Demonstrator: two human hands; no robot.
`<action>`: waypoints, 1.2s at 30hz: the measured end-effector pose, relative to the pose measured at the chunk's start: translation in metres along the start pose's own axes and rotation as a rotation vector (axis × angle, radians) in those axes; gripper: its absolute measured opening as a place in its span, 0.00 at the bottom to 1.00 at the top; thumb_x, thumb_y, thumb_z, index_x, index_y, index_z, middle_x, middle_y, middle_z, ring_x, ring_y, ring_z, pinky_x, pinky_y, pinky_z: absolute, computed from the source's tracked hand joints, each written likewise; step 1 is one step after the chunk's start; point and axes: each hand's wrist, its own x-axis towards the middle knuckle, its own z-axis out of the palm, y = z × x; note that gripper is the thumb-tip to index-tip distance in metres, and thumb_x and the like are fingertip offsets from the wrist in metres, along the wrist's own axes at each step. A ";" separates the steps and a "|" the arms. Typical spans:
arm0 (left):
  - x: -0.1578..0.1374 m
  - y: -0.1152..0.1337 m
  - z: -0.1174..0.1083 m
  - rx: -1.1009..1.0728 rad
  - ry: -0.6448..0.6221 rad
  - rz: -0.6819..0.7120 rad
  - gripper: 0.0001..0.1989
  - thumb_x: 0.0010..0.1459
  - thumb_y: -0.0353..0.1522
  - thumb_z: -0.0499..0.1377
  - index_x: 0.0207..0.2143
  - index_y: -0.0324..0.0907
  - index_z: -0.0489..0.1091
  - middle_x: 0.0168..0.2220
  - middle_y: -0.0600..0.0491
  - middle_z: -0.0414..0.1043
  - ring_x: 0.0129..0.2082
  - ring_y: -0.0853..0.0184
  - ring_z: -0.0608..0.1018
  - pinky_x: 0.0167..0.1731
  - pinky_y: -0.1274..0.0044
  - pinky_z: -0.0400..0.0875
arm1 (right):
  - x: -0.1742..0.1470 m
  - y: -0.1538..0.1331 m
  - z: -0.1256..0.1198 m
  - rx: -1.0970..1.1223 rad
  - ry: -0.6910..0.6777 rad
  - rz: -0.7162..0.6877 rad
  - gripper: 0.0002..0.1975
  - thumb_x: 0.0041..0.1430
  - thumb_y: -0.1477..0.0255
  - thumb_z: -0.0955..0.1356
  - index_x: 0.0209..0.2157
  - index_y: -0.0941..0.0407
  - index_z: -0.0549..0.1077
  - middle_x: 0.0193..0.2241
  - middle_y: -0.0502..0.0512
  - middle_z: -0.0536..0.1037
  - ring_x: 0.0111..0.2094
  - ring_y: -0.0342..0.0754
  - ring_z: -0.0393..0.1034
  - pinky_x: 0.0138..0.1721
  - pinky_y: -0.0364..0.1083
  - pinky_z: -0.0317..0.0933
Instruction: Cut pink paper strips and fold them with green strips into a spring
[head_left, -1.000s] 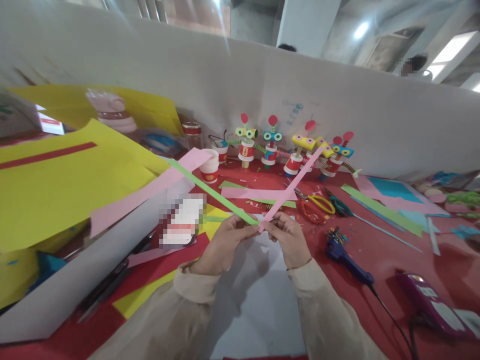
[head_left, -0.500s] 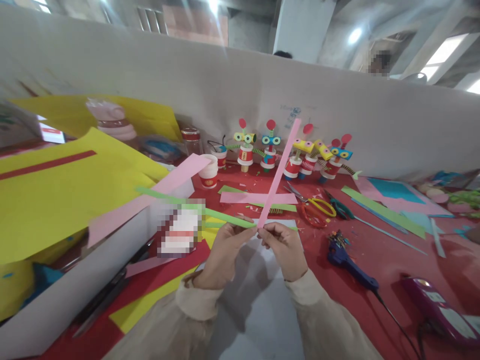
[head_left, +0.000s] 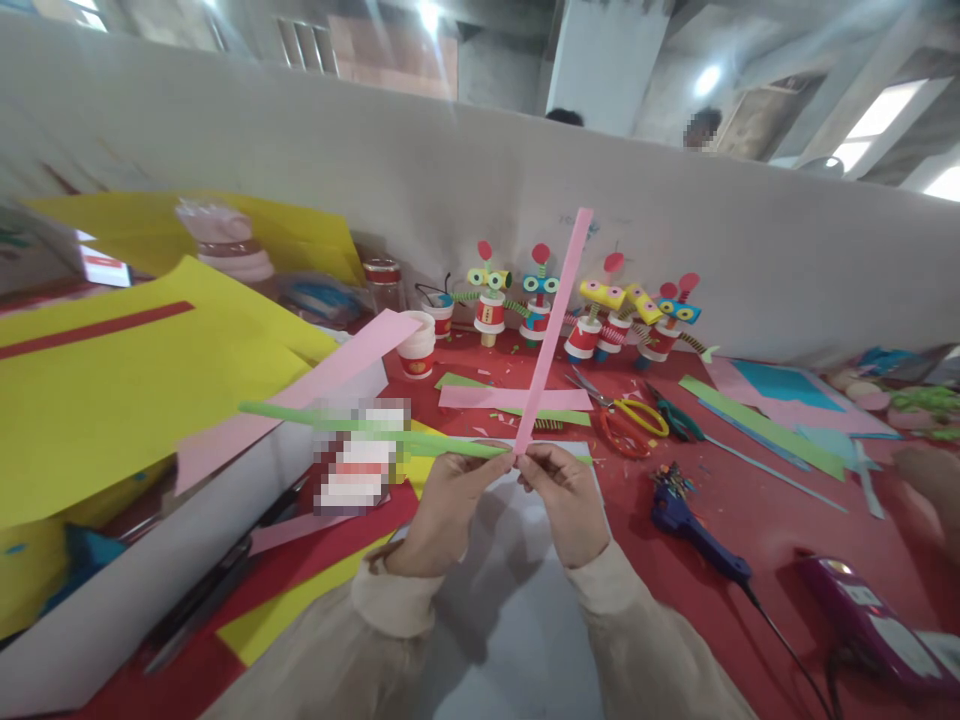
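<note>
My left hand (head_left: pixel 455 500) is closed in a pinch on a green paper strip (head_left: pixel 337 425), which reaches out to the left. My right hand (head_left: pixel 568 498) pinches the lower end of a pink paper strip (head_left: pixel 556 325), which stands up and leans slightly right. Both strips meet at my fingertips, and my thumbs hide most of the joint. Beneath my hands lies a pale grey-white sheet (head_left: pixel 517 620). Just beyond them, a short pink strip (head_left: pixel 495 398) crosses a green strip (head_left: pixel 555 412) on the red table (head_left: pixel 637 560).
Scissors (head_left: pixel 640 415), pliers (head_left: pixel 679 415) and a blue glue gun (head_left: pixel 697 540) lie to the right. Several paper-cup figures (head_left: pixel 490 310) line the wall, near stacked cups (head_left: pixel 417 350). Yellow sheets (head_left: pixel 135 390) cover the left. Another person's hand (head_left: pixel 928 475) is at the right edge.
The pink strip has swung more upright, its top moving left. The green strip's far end has shifted left and down. Another person's hand has appeared at the right edge.
</note>
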 end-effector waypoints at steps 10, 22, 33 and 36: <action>0.006 -0.010 -0.005 -0.129 0.001 -0.068 0.06 0.44 0.31 0.66 0.22 0.37 0.74 0.22 0.53 0.72 0.25 0.72 0.71 0.34 0.77 0.66 | 0.000 0.004 0.000 0.227 -0.027 0.114 0.08 0.45 0.67 0.72 0.23 0.57 0.75 0.16 0.47 0.70 0.19 0.39 0.59 0.23 0.41 0.53; 0.009 -0.010 -0.007 -0.251 0.108 -0.040 0.06 0.40 0.29 0.68 0.19 0.38 0.72 0.21 0.57 0.69 0.25 0.74 0.70 0.32 0.80 0.65 | 0.005 0.002 -0.011 0.184 0.181 0.054 0.27 0.54 0.58 0.65 0.10 0.56 0.55 0.08 0.43 0.52 0.12 0.36 0.42 0.15 0.41 0.37; 0.003 -0.014 -0.005 -0.035 -0.051 0.021 0.08 0.49 0.33 0.62 0.21 0.37 0.72 0.22 0.54 0.69 0.25 0.70 0.69 0.30 0.76 0.64 | -0.002 0.006 0.002 0.149 -0.021 0.084 0.08 0.48 0.66 0.71 0.27 0.57 0.76 0.18 0.48 0.71 0.20 0.40 0.62 0.24 0.41 0.57; 0.004 -0.012 -0.006 -0.029 -0.030 0.014 0.06 0.47 0.32 0.63 0.23 0.37 0.73 0.23 0.54 0.71 0.26 0.70 0.70 0.33 0.76 0.65 | 0.000 0.005 0.001 0.249 -0.001 0.174 0.09 0.44 0.66 0.73 0.26 0.57 0.77 0.18 0.48 0.73 0.20 0.40 0.62 0.23 0.41 0.56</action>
